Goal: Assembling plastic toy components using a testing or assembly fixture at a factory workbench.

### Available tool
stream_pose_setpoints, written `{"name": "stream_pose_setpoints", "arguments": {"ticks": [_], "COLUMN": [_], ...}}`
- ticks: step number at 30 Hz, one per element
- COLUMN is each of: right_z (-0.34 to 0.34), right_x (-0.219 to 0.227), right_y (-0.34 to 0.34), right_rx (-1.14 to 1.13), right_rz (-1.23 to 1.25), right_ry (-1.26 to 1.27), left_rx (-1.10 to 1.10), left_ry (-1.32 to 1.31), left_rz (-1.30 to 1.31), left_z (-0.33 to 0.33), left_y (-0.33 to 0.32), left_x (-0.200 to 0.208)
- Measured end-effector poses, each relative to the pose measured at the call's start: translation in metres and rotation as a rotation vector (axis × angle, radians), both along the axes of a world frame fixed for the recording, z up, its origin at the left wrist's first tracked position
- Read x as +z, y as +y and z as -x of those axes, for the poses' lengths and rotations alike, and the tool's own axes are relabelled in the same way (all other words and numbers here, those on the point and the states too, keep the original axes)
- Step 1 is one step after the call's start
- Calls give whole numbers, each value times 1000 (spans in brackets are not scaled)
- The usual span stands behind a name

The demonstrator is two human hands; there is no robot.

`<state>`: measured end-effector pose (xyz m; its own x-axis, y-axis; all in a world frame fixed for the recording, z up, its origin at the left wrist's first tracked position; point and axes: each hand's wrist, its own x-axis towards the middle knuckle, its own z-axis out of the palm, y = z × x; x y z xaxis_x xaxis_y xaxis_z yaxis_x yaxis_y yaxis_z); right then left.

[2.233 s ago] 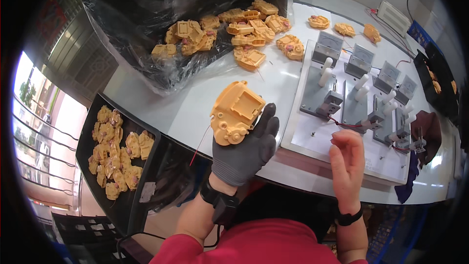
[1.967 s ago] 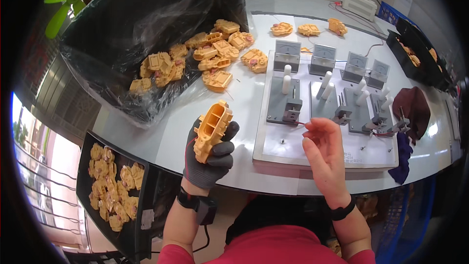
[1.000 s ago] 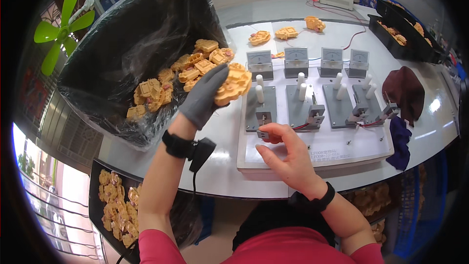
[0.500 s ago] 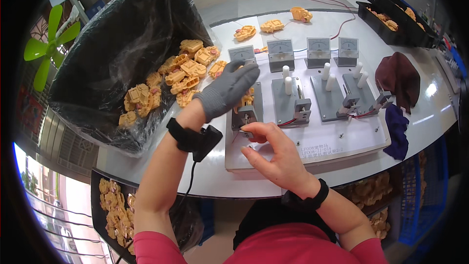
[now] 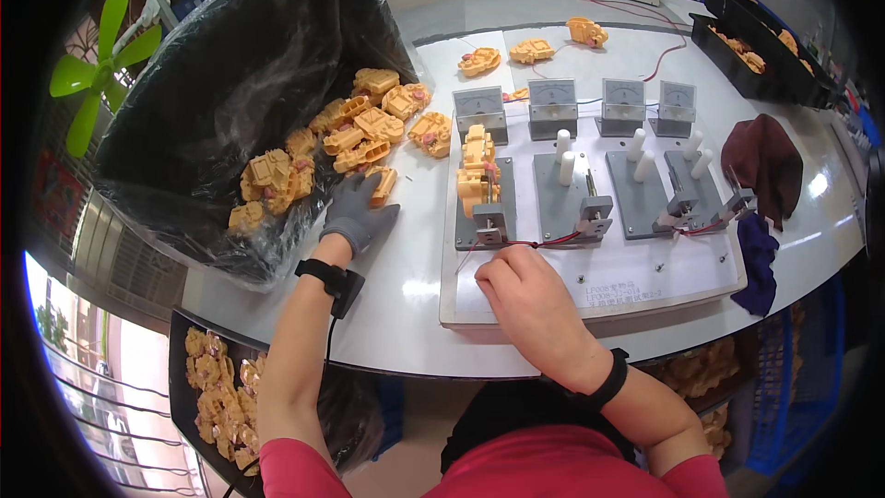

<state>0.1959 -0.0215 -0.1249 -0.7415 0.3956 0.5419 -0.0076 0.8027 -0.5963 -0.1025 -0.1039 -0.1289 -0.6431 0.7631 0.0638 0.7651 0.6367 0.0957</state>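
1 orange part point(image 5: 476, 169) seated on leftmost fixture point(image 5: 483, 212), centre frame; other 3 fixtures bare. left hand point(image 5: 358, 212), gloved, fingers spread flat on loose parts point(image 5: 323, 152) at bag mouth, upper left, gripping none yet. right hand point(image 5: 525, 300) curled at clamp point(image 5: 490, 224); grip can't tell.

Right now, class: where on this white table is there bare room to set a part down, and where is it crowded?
Bare tabletop lies between the grey-gloved left hand and the white test board. More lies beyond the grey dial meters. It is crowded at the black plastic bag of orange moulded parts.
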Motion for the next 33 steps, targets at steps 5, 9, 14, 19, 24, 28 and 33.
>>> {"name": "stream_pose_setpoints", "arguments": {"ticks": [5, 9, 14, 19, 24, 28, 33], "right_z": [0, 3, 0, -3, -1, 1, -3], "right_x": [1, 5, 8, 5, 6, 4, 3], "right_y": [4, 5, 3, 5, 0, -1, 0], "right_rx": [24, 4, -14, -9, -11, 7, 53], "right_rz": [8, 30, 117, 52, 26, 28, 74], "right_ry": [-7, 1, 0, 8, 34, 74, 73], "left_rx": [44, 55, 100, 64, 80, 350, -14], "left_ry": [19, 41, 33, 117, -176, -1008, -1340], "left_rz": [7, 67, 1, -83, -646, -1290, -1290], "left_z": [-10, -15, -13, 13, 54, 25, -26], "left_y": [6, 1, 6, 17, -11, -47, -84], "left_x": [5, 12, 7, -3, -1, 26, 17]}}
